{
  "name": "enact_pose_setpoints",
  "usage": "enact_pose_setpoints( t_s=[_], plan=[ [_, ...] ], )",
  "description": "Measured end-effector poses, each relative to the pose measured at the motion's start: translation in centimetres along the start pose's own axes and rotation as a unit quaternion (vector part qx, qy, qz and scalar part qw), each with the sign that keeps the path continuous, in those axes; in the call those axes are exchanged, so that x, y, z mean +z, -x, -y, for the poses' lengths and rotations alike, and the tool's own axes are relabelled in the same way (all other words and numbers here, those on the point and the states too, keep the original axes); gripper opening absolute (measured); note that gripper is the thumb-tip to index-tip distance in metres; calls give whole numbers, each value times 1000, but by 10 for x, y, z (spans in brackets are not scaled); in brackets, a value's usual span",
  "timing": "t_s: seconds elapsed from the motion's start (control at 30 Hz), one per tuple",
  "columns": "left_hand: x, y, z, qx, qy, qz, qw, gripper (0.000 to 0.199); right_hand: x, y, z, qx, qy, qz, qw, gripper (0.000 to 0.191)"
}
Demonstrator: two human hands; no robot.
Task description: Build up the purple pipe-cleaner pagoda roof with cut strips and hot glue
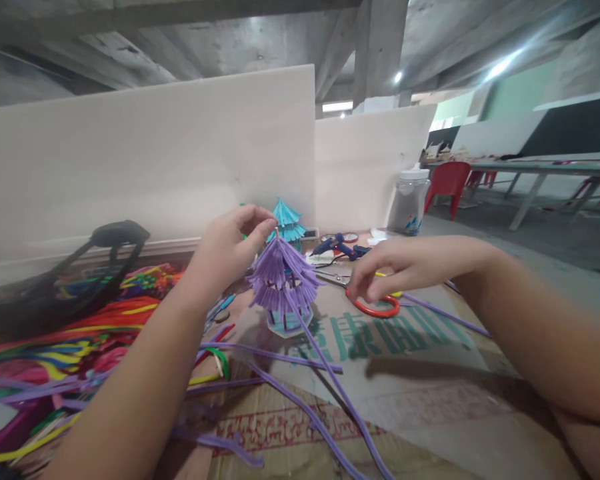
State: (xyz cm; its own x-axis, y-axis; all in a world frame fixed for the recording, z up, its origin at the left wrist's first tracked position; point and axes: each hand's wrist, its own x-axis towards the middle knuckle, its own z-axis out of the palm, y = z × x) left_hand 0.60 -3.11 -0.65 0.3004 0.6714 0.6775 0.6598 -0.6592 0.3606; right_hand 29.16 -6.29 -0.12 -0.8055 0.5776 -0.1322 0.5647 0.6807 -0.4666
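Note:
A small two-tiered pagoda model [280,261] with purple fringed roofs stands upright on a light base. My left hand [233,243] is at its peak, thumb and forefinger pinched together at the thin tip. To the right, my right hand [380,267] has its fingers curled at the orange handle of a pair of scissors [384,312]. The scissor blades point left toward the pagoda. A long purple pipe cleaner [330,371] runs from the pagoda's front down toward me. More purple pipe cleaners [300,403] lie loose on the table.
Behind stands a turquoise pagoda model [286,213], with a blue glue gun [337,247] to its right. A clear plastic bottle [407,203] is at the back right. Colourful pipe cleaners [115,320] and a black bag-like object [70,280] crowd the left. A white partition [155,153] closes off the back.

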Motion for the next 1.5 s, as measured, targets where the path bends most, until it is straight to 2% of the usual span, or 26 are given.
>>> enact_pose_setpoints(
  t_s=[0.1, 0.17, 0.3, 0.4, 0.47, 0.57, 0.7, 0.77, 0.83, 0.93, 1.0, 1.1, 1.23, 1.33, 1.5],
  plan=[
    [3, -2, 6, 6, 1, 1, 1000, 24, 14, -17, 0, 78, 117, -30, 990, 30],
    [3, -2, 8, 1, -11, 19, 1000, 29, 24, -26, 3, 93, 144, -48, 984, 34],
    [6, -4, 13, -6, -12, 59, 998, 35, 46, -44, 10, 67, 96, -57, 992, 48],
    [9, -5, 16, -3, 1, 78, 997, 39, 64, -56, 14, 85, 76, -93, 989, 53],
    [12, -6, 18, -3, 8, 87, 996, 41, 73, -62, 15, 94, 59, -109, 988, 51],
    [16, -7, 18, 3, 11, 105, 994, 41, 81, -68, 15, 83, 42, -127, 988, 37],
    [16, -7, 20, -5, 33, 121, 992, 40, 81, -68, 11, 81, 0, -130, 988, 21],
    [15, -7, 21, -14, 52, 128, 990, 38, 77, -65, 10, 82, -17, -107, 991, 20],
    [15, -7, 22, -17, 61, 124, 990, 37, 74, -62, 12, 83, -13, -97, 992, 27],
    [14, -7, 20, -18, 59, 114, 992, 36, 74, -60, 19, 97, 34, -140, 985, 45],
    [15, -7, 19, -23, 62, 113, 991, 36, 77, -61, 23, 109, 73, -158, 979, 50],
    [16, -7, 18, -30, 62, 113, 991, 36, 86, -63, 25, 102, 98, -123, 982, 50],
    [16, -6, 18, -28, 53, 108, 992, 34, 90, -64, 22, 84, 71, -82, 991, 32],
    [15, -7, 17, -22, 46, 78, 996, 31, 84, -61, 22, 73, 50, -81, 993, 28],
    [13, -8, 20, -22, 30, 39, 999, 29, 59, -47, 28, 107, 56, -134, 984, 39]
  ],
)
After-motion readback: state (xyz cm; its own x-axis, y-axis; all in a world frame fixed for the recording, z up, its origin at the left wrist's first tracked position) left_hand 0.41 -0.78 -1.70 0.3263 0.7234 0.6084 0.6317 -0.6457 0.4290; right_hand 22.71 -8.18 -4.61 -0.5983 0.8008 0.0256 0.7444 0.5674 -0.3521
